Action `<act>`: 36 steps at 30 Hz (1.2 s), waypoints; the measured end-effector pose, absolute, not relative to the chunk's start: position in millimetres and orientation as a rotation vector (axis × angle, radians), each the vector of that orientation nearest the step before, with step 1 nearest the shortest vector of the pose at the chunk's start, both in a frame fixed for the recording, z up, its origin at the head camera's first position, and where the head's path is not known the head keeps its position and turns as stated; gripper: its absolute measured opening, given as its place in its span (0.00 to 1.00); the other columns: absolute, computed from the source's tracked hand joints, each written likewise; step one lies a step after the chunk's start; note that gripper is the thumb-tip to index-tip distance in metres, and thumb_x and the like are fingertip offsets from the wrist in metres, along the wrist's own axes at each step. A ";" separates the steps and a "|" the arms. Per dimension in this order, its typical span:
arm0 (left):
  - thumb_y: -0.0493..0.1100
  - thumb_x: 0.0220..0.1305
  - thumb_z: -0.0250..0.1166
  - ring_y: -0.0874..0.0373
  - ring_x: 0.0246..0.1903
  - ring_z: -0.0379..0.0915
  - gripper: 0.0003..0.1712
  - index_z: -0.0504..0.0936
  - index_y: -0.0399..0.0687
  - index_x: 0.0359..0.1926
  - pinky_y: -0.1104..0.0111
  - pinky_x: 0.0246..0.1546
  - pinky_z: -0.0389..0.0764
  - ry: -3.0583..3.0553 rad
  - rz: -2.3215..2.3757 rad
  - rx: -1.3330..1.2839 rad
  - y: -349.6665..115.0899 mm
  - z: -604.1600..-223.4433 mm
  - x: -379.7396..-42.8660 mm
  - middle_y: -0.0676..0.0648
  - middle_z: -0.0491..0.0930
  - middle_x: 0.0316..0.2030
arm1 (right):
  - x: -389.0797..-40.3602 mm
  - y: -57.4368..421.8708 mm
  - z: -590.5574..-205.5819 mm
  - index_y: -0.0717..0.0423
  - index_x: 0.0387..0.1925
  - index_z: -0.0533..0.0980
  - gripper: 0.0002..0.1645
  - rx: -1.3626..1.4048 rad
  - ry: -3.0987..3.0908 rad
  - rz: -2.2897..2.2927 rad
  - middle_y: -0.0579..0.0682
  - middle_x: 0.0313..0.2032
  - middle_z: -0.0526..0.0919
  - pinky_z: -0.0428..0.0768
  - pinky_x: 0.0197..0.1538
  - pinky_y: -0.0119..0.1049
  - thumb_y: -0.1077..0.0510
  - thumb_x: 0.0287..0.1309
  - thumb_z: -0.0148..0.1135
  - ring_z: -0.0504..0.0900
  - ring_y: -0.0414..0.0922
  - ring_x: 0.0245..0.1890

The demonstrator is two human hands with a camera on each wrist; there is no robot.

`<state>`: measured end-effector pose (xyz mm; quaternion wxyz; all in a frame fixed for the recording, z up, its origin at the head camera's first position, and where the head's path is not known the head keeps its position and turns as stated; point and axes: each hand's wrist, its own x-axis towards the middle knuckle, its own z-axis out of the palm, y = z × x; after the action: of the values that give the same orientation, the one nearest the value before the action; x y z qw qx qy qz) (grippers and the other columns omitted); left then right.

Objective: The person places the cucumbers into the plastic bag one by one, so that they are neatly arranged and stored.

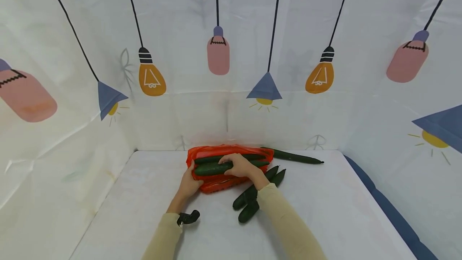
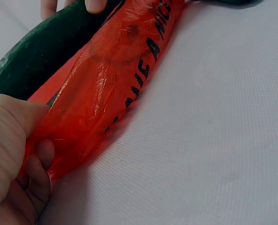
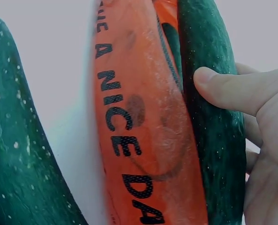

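Note:
A red plastic bag [image 1: 218, 187] with black lettering lies spread at the back of the white table. My left hand [image 1: 189, 183] grips its left edge, the thin plastic bunched between thumb and curled fingers in the left wrist view. Across the bag's opening my right hand [image 1: 240, 167] holds a dark green cucumber [image 1: 211, 169], thumb on one side and fingers on the other [image 3: 214, 140]. Just behind it, a second cucumber [image 1: 207, 159] lies within the bag. The bag's lettered side [image 3: 139, 122] runs alongside the held cucumber.
Two more cucumbers, one nearer [image 1: 249, 212] and one beside it [image 1: 241, 200], lie on the table by my right forearm. A long, thin cucumber [image 1: 297, 157] extends right from behind the bag. White sheeting [image 1: 238, 119] printed with lamps hangs around the table [image 1: 346, 212].

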<state>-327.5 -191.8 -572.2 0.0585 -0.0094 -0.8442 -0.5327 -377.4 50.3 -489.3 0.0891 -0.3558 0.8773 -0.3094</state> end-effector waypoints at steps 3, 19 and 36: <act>0.26 0.47 0.65 0.41 0.70 0.49 0.56 0.45 0.34 0.75 0.47 0.66 0.55 -2.562 -1.596 -0.021 -191.2 -571.9 -327.7 0.34 0.54 0.71 | -378.3 50.0 -491.8 0.46 0.52 0.79 0.22 -1.055 2.611 -0.929 0.45 0.53 0.80 0.74 0.59 0.42 0.61 0.54 0.70 0.75 0.45 0.56; 0.26 0.47 0.66 0.43 0.71 0.45 0.56 0.45 0.34 0.74 0.48 0.66 0.54 -2.555 -1.608 -0.033 -189.6 -568.2 -324.0 0.36 0.51 0.73 | -385.8 46.0 -506.3 0.49 0.51 0.80 0.22 -0.932 2.627 -0.983 0.47 0.53 0.80 0.74 0.58 0.42 0.58 0.52 0.73 0.75 0.46 0.56; 0.28 0.50 0.66 0.42 0.71 0.46 0.55 0.45 0.34 0.75 0.48 0.66 0.55 -2.590 -1.559 -0.019 -191.0 -572.2 -323.9 0.35 0.51 0.72 | -386.4 46.8 -519.8 0.48 0.48 0.82 0.21 -0.826 2.599 -1.132 0.47 0.52 0.81 0.74 0.58 0.46 0.57 0.50 0.74 0.75 0.48 0.55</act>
<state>-323.9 -191.0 -572.2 0.0591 -0.0062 -0.8553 -0.5147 -386.4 46.8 -519.8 0.0943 -0.2784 0.8763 -0.3816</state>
